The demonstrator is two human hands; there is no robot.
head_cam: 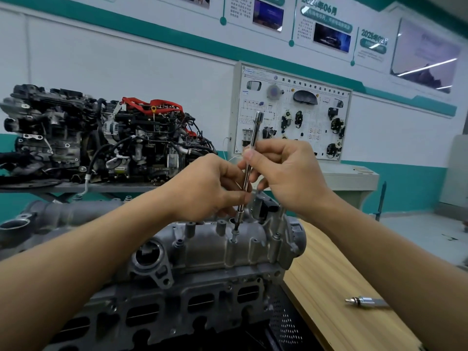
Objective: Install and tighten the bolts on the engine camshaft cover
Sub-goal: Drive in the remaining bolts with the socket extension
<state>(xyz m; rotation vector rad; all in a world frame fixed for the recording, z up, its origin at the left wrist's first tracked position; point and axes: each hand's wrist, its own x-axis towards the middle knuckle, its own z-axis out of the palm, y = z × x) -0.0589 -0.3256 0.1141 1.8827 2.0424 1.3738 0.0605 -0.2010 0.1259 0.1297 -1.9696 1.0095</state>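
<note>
Steel extension bar (pixel 255 130), one, pinched by left hand (pixel 205 188) low and right hand (pixel 286 173) high; tip meets one bolt (pixel 235 234).

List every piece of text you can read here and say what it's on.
"2024年06月": wall timeline heading.
"2025年02月": second wall heading, further right.
Small print under both headings: too blurred.
Teaching board title row and labels: too small to read.
Driver bar, camshaft cover: no text visible.
</note>
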